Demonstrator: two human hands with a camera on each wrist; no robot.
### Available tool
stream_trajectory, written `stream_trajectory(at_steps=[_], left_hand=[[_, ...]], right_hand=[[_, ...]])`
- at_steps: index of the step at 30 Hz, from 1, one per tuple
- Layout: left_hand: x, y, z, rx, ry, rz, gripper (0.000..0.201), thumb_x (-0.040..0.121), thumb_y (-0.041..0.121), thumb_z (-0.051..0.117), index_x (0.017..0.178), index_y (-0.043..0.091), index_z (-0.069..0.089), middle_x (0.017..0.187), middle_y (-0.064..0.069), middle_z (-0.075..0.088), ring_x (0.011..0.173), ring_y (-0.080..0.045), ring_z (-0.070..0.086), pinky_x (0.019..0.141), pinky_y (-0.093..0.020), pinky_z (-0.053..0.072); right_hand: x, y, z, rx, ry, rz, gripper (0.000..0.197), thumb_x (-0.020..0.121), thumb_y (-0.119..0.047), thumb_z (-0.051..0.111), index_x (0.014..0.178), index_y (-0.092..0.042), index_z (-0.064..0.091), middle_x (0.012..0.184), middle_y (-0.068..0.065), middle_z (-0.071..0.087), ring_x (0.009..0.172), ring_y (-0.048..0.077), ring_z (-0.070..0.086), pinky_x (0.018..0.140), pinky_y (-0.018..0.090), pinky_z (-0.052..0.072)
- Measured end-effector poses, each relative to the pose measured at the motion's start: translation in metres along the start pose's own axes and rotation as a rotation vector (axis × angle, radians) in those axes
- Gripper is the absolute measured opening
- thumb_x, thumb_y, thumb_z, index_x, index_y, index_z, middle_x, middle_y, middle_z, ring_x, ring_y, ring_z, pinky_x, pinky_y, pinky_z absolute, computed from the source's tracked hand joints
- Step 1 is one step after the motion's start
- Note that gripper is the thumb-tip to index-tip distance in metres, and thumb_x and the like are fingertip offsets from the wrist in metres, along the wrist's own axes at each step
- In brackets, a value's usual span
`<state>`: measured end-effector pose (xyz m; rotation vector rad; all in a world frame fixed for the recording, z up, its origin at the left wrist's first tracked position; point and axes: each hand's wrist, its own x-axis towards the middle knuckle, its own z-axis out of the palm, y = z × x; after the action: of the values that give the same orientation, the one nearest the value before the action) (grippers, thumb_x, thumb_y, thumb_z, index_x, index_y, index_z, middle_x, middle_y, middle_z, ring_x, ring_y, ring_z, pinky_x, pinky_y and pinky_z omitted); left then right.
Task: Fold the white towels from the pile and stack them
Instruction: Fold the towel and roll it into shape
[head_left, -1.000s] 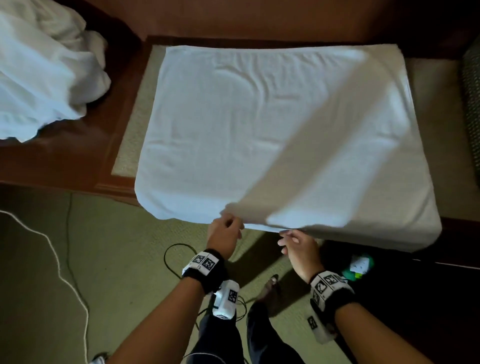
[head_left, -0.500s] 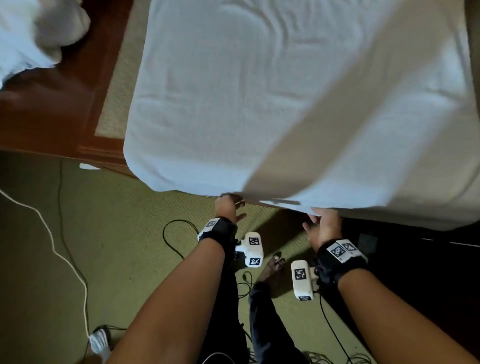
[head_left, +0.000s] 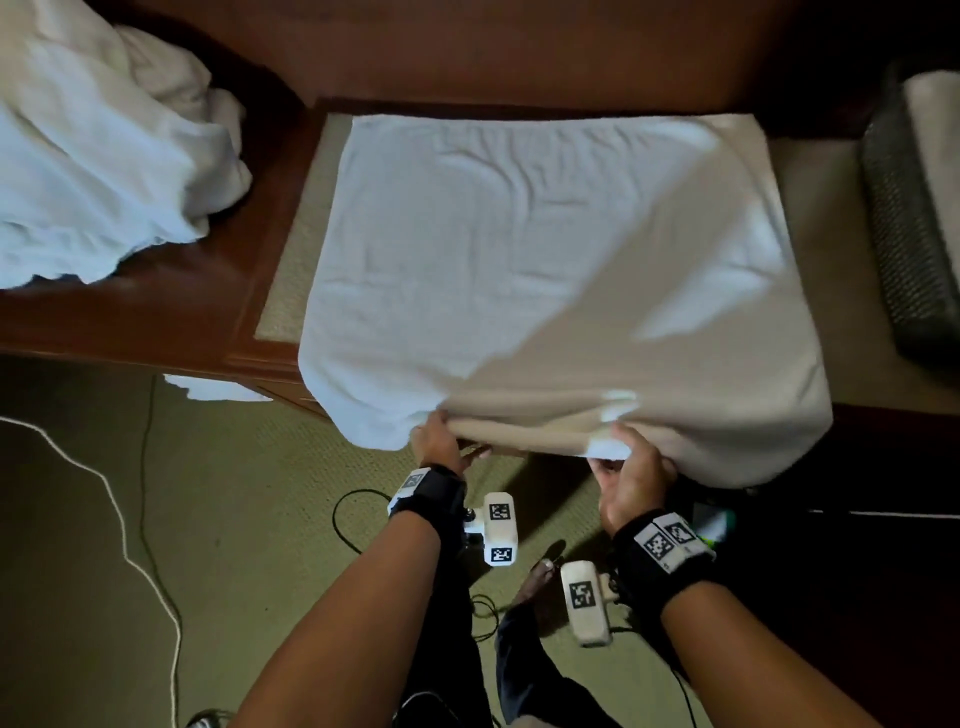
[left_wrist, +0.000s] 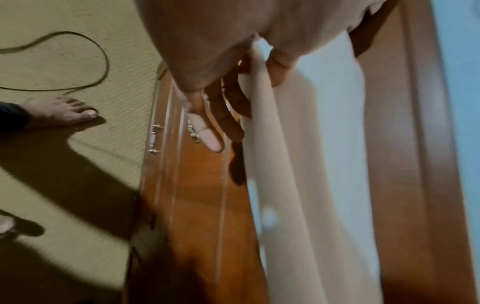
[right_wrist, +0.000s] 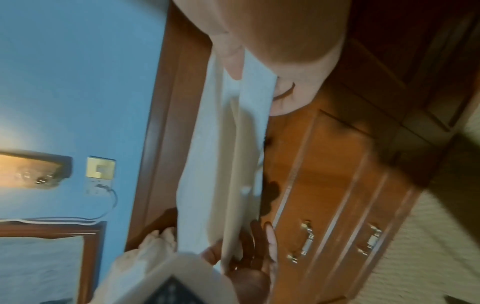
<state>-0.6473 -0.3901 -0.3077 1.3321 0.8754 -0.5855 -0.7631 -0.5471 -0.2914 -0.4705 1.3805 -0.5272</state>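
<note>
A big white towel (head_left: 545, 260) lies flat on the brown surface (head_left: 156, 312). Its near edge hangs over the front. The left hand (head_left: 439, 441) and the right hand (head_left: 631, 467) each pinch that edge. A pile of white towels (head_left: 93, 156) sits to the left of the flat towel.

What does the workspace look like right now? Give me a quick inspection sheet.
Surface: wooden unit with a woven mat on top; drawer handles show in the wrist views.
Job's things: white towel spread flat, near edge hanging over the front; unfolded towel pile at far left.
Clutter: dark woven basket at the right edge.
Grippers: left hand and right hand each grip the towel's near edge.
Cables: white cord and black cable on the carpet.
Surroundings: green carpet, blue wall in the right wrist view.
</note>
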Motion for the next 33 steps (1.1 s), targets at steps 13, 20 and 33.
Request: stream_trajectory(at_steps=[13,20,33], left_hand=[[-0.071,0.137,0.042,-0.07,-0.088,0.445,0.02,0.106,0.023,0.052,0.107,0.004,0.044,0.095,-0.02,0.061,0.066,-0.032,0.072,0.069,-0.057,0.062],[-0.029,0.205,0.1,-0.061,-0.059,0.491,0.021,0.104,0.022,0.055,0.101,0.002,0.047,0.098,-0.025,0.064,0.075,-0.041,0.072,0.059,-0.049,0.062],[0.107,0.289,0.208,0.104,-0.023,0.467,0.029,0.093,0.038,0.06,0.094,0.01,0.052,0.101,-0.025,0.07,0.081,-0.042,0.074,0.06,-0.054,0.063]], right_hand=[[-0.039,-0.138,0.085,0.075,-0.111,-0.255,0.022,0.089,-0.011,0.072,0.087,-0.009,0.05,0.101,0.01,0.057,0.092,0.027,0.062,0.078,0.046,0.061],[-0.007,-0.174,0.162,0.06,-0.155,-0.308,0.017,0.09,-0.009,0.071,0.089,-0.005,0.054,0.108,0.021,0.064,0.096,0.041,0.069,0.072,0.046,0.063],[0.087,-0.211,0.297,-0.004,-0.138,-0.313,0.032,0.096,-0.008,0.066,0.12,-0.001,0.045,0.109,0.027,0.058,0.072,0.027,0.069,0.067,0.041,0.063]])
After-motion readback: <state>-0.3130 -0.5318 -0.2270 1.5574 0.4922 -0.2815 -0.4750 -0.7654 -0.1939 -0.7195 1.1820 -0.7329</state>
